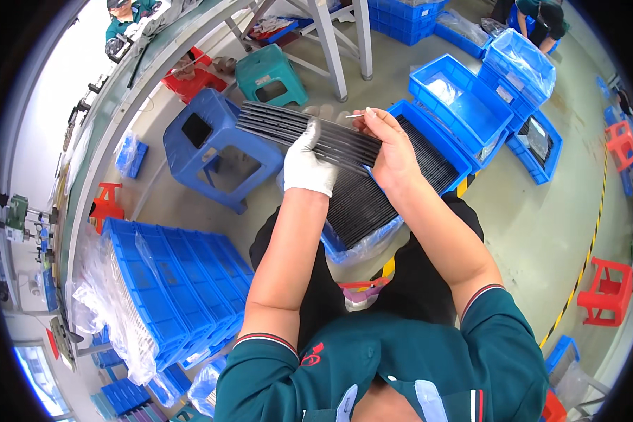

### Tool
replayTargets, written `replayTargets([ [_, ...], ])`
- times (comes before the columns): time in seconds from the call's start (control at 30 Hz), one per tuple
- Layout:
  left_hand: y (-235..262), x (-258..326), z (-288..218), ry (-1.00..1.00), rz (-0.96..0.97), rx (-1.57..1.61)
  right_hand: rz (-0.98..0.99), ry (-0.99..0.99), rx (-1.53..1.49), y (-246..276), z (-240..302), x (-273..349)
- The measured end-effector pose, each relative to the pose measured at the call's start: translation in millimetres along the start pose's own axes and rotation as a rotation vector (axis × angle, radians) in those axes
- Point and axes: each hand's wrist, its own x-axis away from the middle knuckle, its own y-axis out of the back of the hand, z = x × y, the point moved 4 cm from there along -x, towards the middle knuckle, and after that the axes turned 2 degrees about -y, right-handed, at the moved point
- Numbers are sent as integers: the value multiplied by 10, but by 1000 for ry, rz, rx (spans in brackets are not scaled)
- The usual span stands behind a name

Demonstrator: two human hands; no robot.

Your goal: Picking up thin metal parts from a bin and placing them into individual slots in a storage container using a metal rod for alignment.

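Observation:
My left hand (pixel 308 160), in a white glove, is closed around a bundle of long thin black strips (pixel 278 121) lying side by side. The bundle slants from upper left to lower right in front of me. My bare right hand (pixel 394 151) is at the right end of the bundle, its thumb and fingers pinched at a thin white stick (pixel 354 116). Its palm side lies against the strip ends; the other fingers are partly hidden. Beneath my hands, a blue crate (pixel 333 247) holds rows of similar black strips (pixel 359 211). Another blue crate (pixel 461 165) of black strips adjoins it.
Stacked blue crates (pixel 179 281) with plastic film stand at my left. A blue stool (pixel 221 141) and a green stool (pixel 271 74) are ahead left, near a workbench (pixel 130 91). More blue crates (pixel 464 98) are ahead right. Red stools (pixel 606 292) stand far right. Other people work ahead.

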Motion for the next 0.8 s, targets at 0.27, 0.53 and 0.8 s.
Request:
replayTargets([
  [0.27,337,-219,-159,21,93,104,-52,48,213,58,125,-38],
  [0.53,509,-96,-335,92,137,80,176,136,647,-99,237,131],
  [0.8,744,-151,-526,91,-30,62,240,250,1140,-224,28,197],
])
